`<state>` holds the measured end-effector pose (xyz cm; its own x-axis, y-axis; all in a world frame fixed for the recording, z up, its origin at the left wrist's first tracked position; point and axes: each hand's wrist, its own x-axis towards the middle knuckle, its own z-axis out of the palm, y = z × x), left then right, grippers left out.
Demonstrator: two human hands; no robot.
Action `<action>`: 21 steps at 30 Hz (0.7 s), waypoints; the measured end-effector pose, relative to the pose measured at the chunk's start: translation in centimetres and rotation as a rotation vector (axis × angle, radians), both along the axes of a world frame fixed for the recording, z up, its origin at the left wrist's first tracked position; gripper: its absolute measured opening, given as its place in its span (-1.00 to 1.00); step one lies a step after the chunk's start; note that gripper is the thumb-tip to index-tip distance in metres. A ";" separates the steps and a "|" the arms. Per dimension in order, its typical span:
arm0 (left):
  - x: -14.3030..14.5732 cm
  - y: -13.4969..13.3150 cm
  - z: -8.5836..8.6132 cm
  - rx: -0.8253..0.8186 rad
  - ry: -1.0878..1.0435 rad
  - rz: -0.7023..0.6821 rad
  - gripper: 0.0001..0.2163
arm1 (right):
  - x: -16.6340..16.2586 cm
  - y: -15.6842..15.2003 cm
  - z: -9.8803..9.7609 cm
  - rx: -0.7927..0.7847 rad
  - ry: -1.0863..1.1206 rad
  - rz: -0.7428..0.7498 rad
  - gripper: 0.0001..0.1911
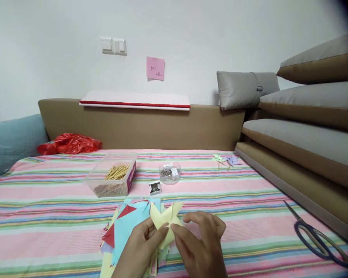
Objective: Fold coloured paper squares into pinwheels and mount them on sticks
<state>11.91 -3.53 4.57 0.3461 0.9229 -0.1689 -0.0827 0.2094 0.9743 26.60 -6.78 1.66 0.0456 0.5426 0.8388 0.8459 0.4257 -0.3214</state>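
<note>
A pale yellow paper pinwheel (174,212) is held up between my two hands, its blades folded in toward the centre. My left hand (146,243) pinches it from the left, thumb pressed near the middle. From the right, my right hand (200,239) is closed with its fingertips at the pinwheel's centre; whether a pin is there I cannot tell. Beneath them lies a pile of coloured paper (127,227), blue on top with red pieces. Behind the pile sit a small white box (155,188) of metal pins and a round clear container (170,173) with more.
A clear plastic tub (110,175) of thin wooden sticks stands at the back left. Two finished pinwheels (224,160) on sticks lie at the back right. Scissors (319,239) rest at the right, beside stacked cushions (307,131). A red plastic bag (71,144) is at the far left.
</note>
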 end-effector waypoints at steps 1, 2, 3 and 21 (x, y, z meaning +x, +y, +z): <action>0.0 -0.1 0.2 -0.017 -0.024 0.012 -0.56 | 0.0 0.0 0.0 0.009 0.003 0.004 -0.73; 0.0 -0.2 0.4 -0.029 -0.046 0.024 -0.57 | 0.0 0.1 0.0 0.025 0.010 0.011 -0.75; 0.0 -0.3 0.5 -0.038 -0.060 0.032 -0.59 | 0.0 0.2 0.0 0.046 0.019 0.019 -0.78; 1.2 -0.4 -0.4 -0.043 -0.067 0.167 -0.58 | -0.9 0.3 -0.2 0.098 0.129 -0.013 -0.87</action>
